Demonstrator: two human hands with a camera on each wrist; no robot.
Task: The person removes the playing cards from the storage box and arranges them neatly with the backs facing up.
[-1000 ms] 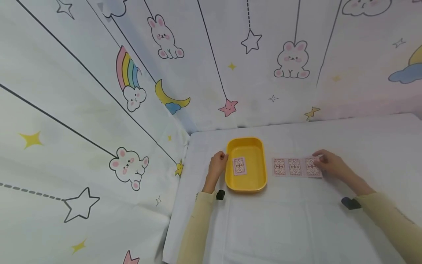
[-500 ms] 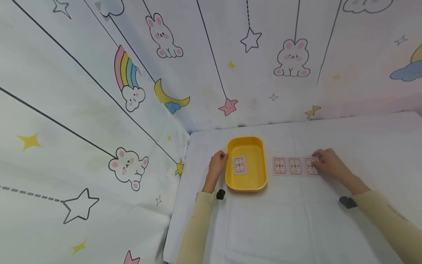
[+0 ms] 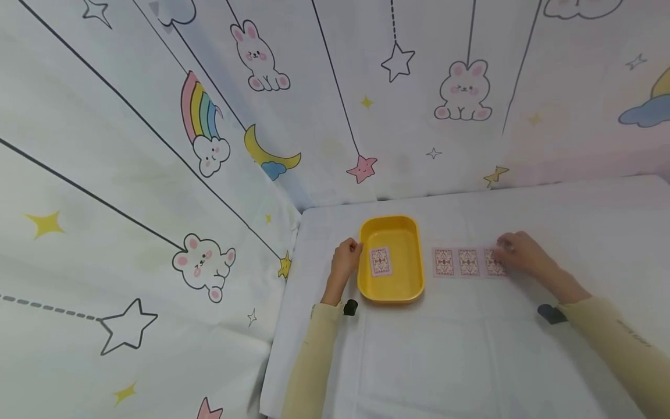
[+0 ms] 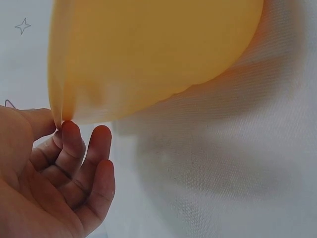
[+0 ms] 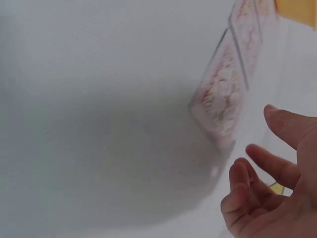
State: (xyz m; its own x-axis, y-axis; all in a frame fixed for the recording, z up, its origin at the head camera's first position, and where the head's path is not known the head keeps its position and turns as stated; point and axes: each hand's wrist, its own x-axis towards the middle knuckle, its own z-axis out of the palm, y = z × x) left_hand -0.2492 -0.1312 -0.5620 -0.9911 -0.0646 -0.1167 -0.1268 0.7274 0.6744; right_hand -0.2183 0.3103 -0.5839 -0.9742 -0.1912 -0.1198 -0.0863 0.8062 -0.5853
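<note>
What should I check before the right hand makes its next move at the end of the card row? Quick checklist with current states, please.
1. Tray steadied: ok. The left hand pinches the rim of the yellow tray.
2. Space in the tray: ok. One card lies toward its left side; the floor to the right is bare.
3. Row laid out in line: ok. Three cards lie side by side, patterned backs up.
4. Right hand gripping a card: not ok. Its thumb and index finger stand apart, nothing between them.
5. Fingers touching the rightmost card: cannot tell.
</note>
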